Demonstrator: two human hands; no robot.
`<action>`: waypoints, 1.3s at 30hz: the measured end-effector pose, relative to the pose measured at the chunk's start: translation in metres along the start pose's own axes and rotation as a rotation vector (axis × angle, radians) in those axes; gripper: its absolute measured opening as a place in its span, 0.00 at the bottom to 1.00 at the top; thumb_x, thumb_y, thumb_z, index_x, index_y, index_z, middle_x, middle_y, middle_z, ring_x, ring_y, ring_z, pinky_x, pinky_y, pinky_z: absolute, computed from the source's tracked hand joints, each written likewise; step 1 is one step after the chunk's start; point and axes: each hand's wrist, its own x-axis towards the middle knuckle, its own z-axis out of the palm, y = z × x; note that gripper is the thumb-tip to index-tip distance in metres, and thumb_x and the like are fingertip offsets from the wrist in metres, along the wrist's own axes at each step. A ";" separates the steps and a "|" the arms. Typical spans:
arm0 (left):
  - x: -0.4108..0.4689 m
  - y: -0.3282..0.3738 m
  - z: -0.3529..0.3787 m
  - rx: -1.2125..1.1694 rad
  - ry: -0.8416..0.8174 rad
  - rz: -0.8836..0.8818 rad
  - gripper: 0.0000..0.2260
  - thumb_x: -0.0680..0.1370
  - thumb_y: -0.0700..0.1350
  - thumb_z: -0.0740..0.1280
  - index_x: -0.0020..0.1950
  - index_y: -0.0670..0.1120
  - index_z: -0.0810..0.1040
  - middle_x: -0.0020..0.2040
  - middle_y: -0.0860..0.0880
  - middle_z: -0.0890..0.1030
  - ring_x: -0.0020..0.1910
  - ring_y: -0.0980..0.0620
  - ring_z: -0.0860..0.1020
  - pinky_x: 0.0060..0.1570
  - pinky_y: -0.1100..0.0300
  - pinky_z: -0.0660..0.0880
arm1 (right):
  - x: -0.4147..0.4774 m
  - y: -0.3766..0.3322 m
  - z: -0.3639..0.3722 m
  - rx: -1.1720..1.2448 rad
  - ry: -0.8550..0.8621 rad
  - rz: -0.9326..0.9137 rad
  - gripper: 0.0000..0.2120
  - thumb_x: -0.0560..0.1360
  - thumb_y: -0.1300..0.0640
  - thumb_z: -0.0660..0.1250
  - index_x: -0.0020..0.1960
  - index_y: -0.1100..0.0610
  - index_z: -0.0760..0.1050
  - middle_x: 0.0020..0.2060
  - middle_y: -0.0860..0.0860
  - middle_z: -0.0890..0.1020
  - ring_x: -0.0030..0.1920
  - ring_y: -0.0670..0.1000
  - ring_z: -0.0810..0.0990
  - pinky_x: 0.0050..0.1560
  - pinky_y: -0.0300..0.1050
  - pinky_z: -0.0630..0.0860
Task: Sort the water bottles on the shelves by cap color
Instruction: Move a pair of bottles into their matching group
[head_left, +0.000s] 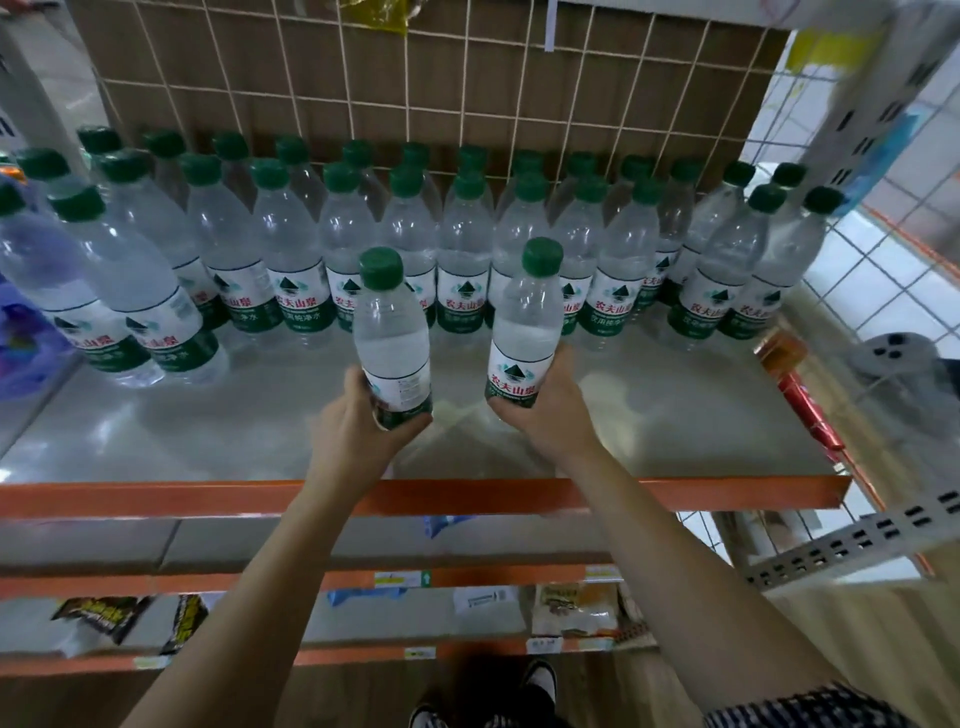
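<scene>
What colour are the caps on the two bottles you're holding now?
Both green: the left-hand bottle's cap and the right-hand bottle's cap, clear in the head view.

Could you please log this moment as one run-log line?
left hand holds left bottle | right hand holds right bottle | caps green | shelf rows green-capped

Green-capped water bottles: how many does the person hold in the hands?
2: the left bottle in the left hand, the right bottle in the right hand.
</scene>
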 end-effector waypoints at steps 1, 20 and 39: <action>0.001 0.003 0.006 -0.006 -0.010 0.012 0.31 0.68 0.52 0.78 0.63 0.44 0.68 0.58 0.43 0.81 0.49 0.49 0.79 0.43 0.58 0.76 | 0.001 0.006 -0.013 -0.012 0.030 0.010 0.36 0.66 0.57 0.79 0.63 0.47 0.59 0.51 0.34 0.73 0.46 0.28 0.74 0.43 0.20 0.69; 0.026 0.071 0.122 -0.085 -0.048 0.118 0.34 0.67 0.54 0.78 0.66 0.51 0.65 0.59 0.47 0.82 0.53 0.47 0.81 0.49 0.49 0.80 | 0.072 0.079 -0.144 -0.092 0.253 0.025 0.34 0.66 0.63 0.78 0.67 0.60 0.67 0.57 0.55 0.78 0.60 0.56 0.77 0.62 0.58 0.74; 0.017 0.066 0.140 -0.144 0.057 -0.002 0.35 0.62 0.64 0.75 0.65 0.60 0.64 0.56 0.59 0.78 0.50 0.57 0.79 0.45 0.60 0.78 | 0.083 0.095 -0.145 -0.403 0.368 0.074 0.16 0.73 0.53 0.73 0.54 0.58 0.72 0.46 0.53 0.83 0.45 0.57 0.81 0.41 0.45 0.72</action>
